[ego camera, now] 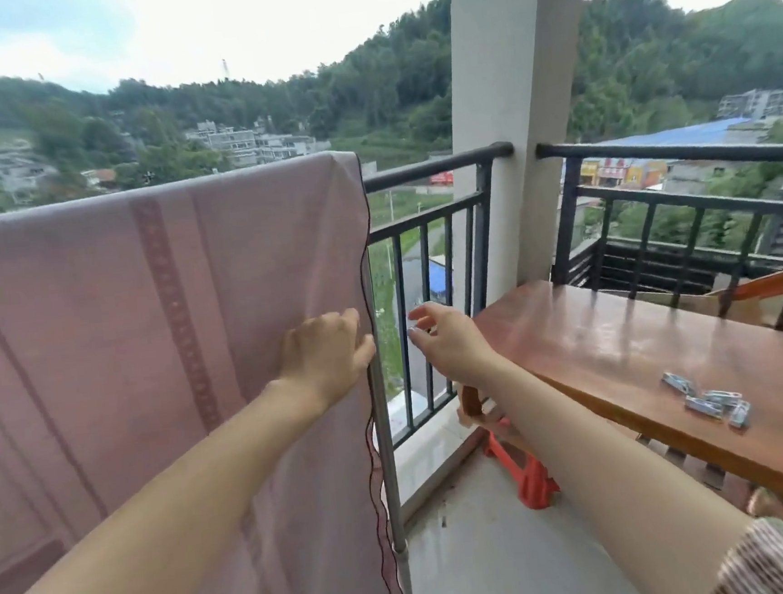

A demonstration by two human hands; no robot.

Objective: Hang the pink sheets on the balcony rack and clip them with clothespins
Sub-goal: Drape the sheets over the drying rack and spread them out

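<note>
A pink sheet [145, 318] is hanging over the top of a metal drying rack on a balcony, its dark-stitched right edge falling along the rack's upright pole [385, 439]. The person's left hand [325, 350] is lying against the sheet near that edge, fingers curled around the hem and the pole beside it, gripping the fabric there. The right hand [442, 335] is reaching out just to the right of the pole, apart from the sheet, with thumb and fingers loosely spread and holding nothing that can be made out; a pale glint is showing at one fingertip, too small to identify.

To the right, a glossy wooden table [621, 343] is standing against the black balcony railing [435, 169] and a white pillar [510, 111]. A small cluster of silvery metal clothespins [711, 399] is lying on the tabletop near its front edge, well apart from both hands. An orange-red plastic object [528, 479] is sitting on the floor under the table's near end. Beyond the railing, wooded hills and scattered buildings are stretching out under a cloudy sky. Patterned sleeves are showing at both bottom corners.
</note>
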